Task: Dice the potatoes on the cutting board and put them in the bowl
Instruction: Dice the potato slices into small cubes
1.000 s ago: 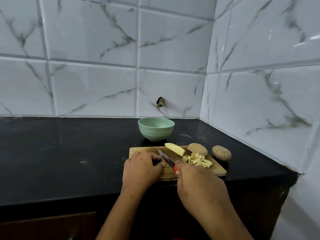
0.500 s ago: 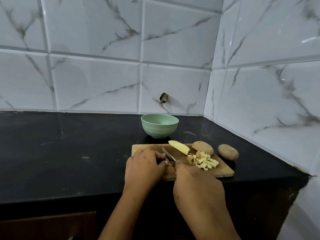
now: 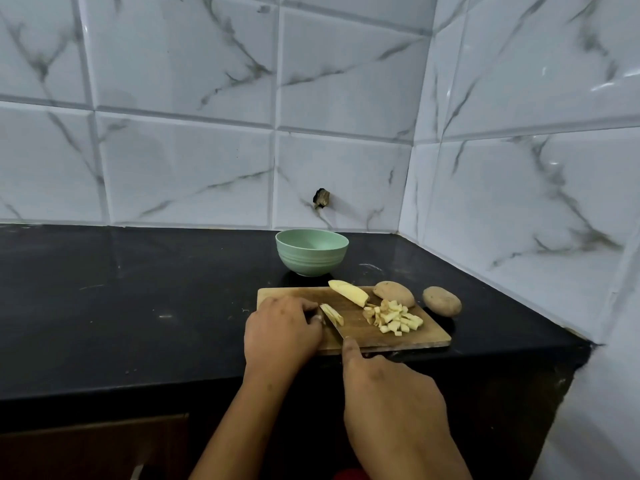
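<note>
A wooden cutting board (image 3: 426, 336) lies near the counter's front edge. On it my left hand (image 3: 280, 329) holds down a potato piece that it mostly hides, with a thin cut slice (image 3: 331, 313) standing beside the knife blade (image 3: 333, 325). My right hand (image 3: 391, 400) grips the knife handle, index finger along the blade's back. A pile of diced potato (image 3: 393, 317) lies on the board's right half. A peeled wedge (image 3: 348, 291) and a half potato (image 3: 394, 293) lie at the board's far edge. The green bowl (image 3: 311, 256) stands behind the board, with nothing visible inside.
A whole unpeeled potato (image 3: 442, 301) lies on the black counter (image 3: 138, 299) right of the board. Tiled walls close in the back and the right side. The counter's front edge runs just under my wrists.
The knife blade has come down close beside my left fingers and a thin slice now stands free at the blade. The camera has shifted slightly; both hands stayed on the board.
</note>
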